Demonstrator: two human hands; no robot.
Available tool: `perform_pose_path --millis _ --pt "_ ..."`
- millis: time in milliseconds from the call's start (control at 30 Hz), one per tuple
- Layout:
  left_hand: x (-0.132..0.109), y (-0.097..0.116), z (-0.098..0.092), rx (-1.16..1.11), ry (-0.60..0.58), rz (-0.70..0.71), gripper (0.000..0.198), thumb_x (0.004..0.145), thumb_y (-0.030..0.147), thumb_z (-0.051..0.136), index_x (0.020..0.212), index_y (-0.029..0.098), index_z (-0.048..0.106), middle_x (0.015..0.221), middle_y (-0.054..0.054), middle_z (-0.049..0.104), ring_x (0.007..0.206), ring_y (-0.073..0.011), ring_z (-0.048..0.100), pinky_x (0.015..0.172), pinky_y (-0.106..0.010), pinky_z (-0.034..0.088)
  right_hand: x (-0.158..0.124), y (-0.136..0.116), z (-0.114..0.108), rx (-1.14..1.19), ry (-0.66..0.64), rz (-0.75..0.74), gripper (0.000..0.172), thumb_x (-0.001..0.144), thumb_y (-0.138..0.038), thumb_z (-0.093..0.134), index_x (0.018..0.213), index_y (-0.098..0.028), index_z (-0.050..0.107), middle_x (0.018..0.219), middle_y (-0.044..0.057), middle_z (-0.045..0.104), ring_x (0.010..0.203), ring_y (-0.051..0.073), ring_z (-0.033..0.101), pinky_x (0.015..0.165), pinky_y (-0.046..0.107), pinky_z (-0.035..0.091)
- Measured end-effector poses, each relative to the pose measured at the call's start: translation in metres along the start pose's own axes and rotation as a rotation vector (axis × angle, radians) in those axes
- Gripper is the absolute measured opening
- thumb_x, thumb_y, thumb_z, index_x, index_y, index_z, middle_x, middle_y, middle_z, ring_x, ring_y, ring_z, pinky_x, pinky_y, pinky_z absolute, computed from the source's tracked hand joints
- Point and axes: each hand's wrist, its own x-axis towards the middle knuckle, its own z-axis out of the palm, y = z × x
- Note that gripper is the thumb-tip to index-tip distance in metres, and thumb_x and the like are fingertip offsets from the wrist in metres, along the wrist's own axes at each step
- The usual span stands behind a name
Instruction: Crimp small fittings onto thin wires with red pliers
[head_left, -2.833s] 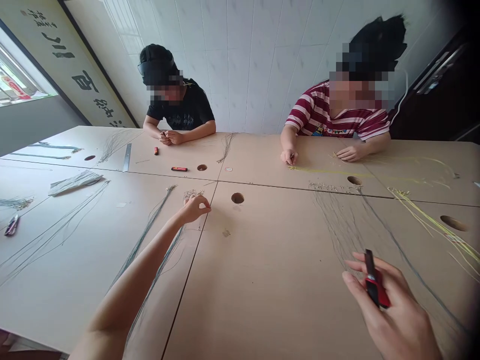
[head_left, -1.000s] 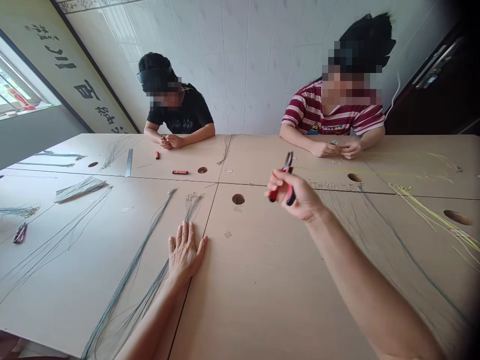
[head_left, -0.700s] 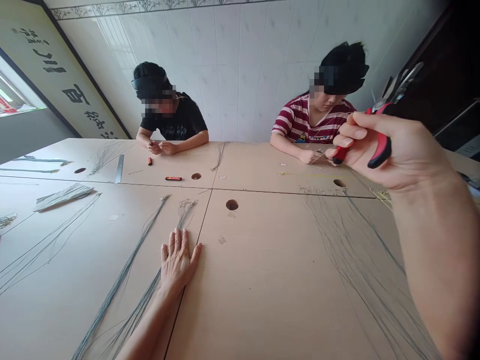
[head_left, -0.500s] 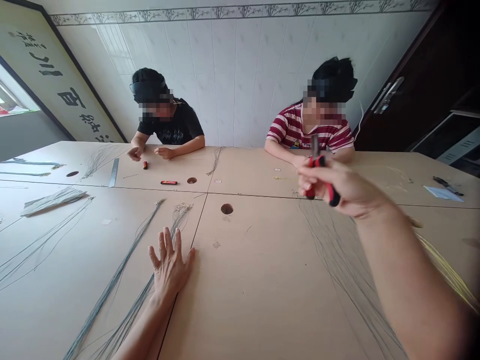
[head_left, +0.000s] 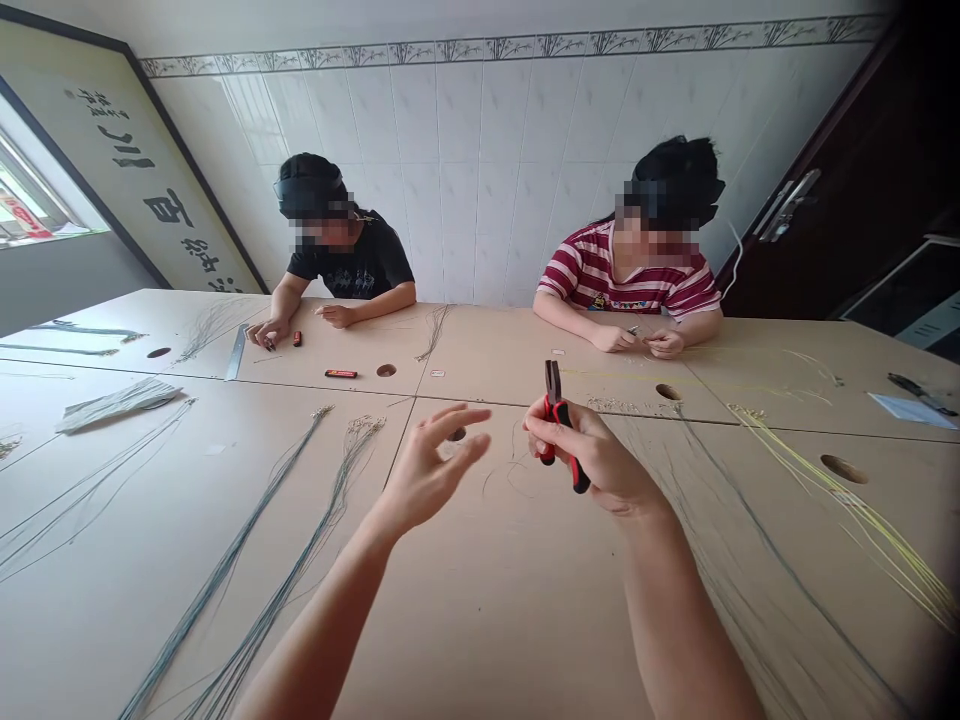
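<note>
The left hand point(head_left: 421, 472) partly covers the table hole point(head_left: 456, 435) beyond it. The bottom edge cuts off both forearms point(head_left: 330, 605) and the near ends of two grey-green cord bundles point(head_left: 232, 550). Their far-end fittings point(head_left: 366, 425) are too small to identify.

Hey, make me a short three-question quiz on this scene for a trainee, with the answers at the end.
1. Which hand holds the pliers?
2. True or false: the left hand is gripping a metal ruler.
3. What colour is the cord bundle farthest right in the view? A: red. B: yellow. C: black.

Key:
1. The right hand.
2. False; its thumb and forefinger are apart, with no ruler in it.
3. B.
</note>
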Motion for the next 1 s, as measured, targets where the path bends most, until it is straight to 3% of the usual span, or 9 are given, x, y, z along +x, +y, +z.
perform_pose_path --millis 100,167,367,500,600,700,767,900,1000 --pt "0.016 0.015 0.016 -0.247 -0.227 -0.033 0.029 0.085 0.041 0.063 0.105 0.022 0.071 0.109 -0.006 0.072 0.103 -0.0217 0.063 0.091 -0.034 0.048 -0.003 0.002 -0.001 -0.039 0.029 -0.027 0.022 0.086 -0.041 0.061 0.077 -0.021 0.057 0.064 -0.003 0.046 0.065 0.013 0.044 0.064 0.029 0.034" --pt "0.022 0.014 0.02 -0.305 -0.272 -0.064 0.024 0.084 0.041 0.064 0.091 0.019 0.073 0.088 -0.004 0.072 0.087 -0.0187 0.064 0.084 -0.032 0.049 -0.004 0.003 -0.004 -0.027 0.064 -0.029 0.022 0.085 -0.041 0.061 0.076 -0.021 0.056 0.064 -0.003 0.046 0.065 0.013 0.043 0.064 0.029 0.034" --pt "0.024 0.008 0.002 -0.312 -0.116 -0.079 0.027 0.083 0.043 0.066 0.072 0.019 0.07 0.082 -0.003 0.07 0.079 -0.0159 0.06 0.074 -0.029 0.047 -0.005 0.009 -0.017 -0.007 0.187 -0.043 0.025 0.082 -0.043 0.064 0.076 -0.021 0.056 0.069 -0.003 0.047 0.066 0.013 0.043 0.064 0.028 0.036" --pt "0.017 0.015 -0.005 -0.251 0.01 -0.028 0.022 0.084 0.04 0.065 0.077 0.021 0.072 0.077 -0.003 0.071 0.076 -0.017 0.061 0.07 -0.031 0.048 -0.007 0.01 -0.021 -0.115 0.19 -0.02 0.025 0.084 -0.044 0.062 0.076 -0.021 0.057 0.068 -0.002 0.049 0.066 0.013 0.044 0.064 0.029 0.036" --pt "0.013 0.02 -0.002 -0.117 0.08 0.053 0.016 0.084 0.036 0.067 0.077 0.023 0.074 0.073 -0.002 0.07 0.078 -0.0191 0.061 0.074 -0.035 0.048 -0.01 0.005 -0.018 -0.209 0.248 -0.016 0.023 0.084 -0.045 0.063 0.088 -0.023 0.062 0.086 0.002 0.061 0.081 0.017 0.054 0.074 0.031 0.04" --pt "0.011 0.023 0.005 -0.014 0.065 0.153 0.012 0.086 0.031 0.066 0.08 0.026 0.075 0.08 -0.001 0.073 0.084 -0.0196 0.061 0.09 -0.042 0.043 -0.014 -0.003 -0.011 -0.231 0.251 -0.039 0.033 0.085 -0.045 0.061 0.112 -0.026 0.063 0.122 0.006 0.062 0.11 0.024 0.055 0.092 0.038 0.041" --pt "0.01 0.025 0.01 -0.003 0.057 0.189 0.012 0.087 0.03 0.065 0.084 0.027 0.076 0.085 -0.001 0.072 0.086 -0.0195 0.061 0.096 -0.044 0.039 -0.019 -0.007 -0.004 -0.223 0.194 -0.044 0.038 0.087 -0.046 0.06 0.121 -0.028 0.061 0.134 0.005 0.057 0.121 0.025 0.051 0.099 0.04 0.04" --pt "0.01 0.027 0.016 -0.021 0.087 0.246 0.012 0.087 0.028 0.065 0.088 0.028 0.077 0.09 -0.002 0.066 0.091 -0.0196 0.058 0.096 -0.045 0.039 -0.025 -0.007 0.007 -0.171 0.09 -0.064 0.043 0.088 -0.047 0.06 0.129 -0.034 0.055 0.142 0.003 0.051 0.132 0.024 0.042 0.103 0.04 0.039" --pt "0.01 0.026 0.016 -0.012 0.07 0.261 0.012 0.088 0.027 0.064 0.089 0.029 0.077 0.092 -0.002 0.064 0.091 -0.0192 0.057 0.096 -0.045 0.039 -0.024 -0.002 0.007 -0.186 0.188 -0.134 0.057 0.089 -0.043 0.059 0.142 -0.037 0.04 0.131 0.006 0.056 0.129 0.025 0.045 0.101 0.042 0.042"
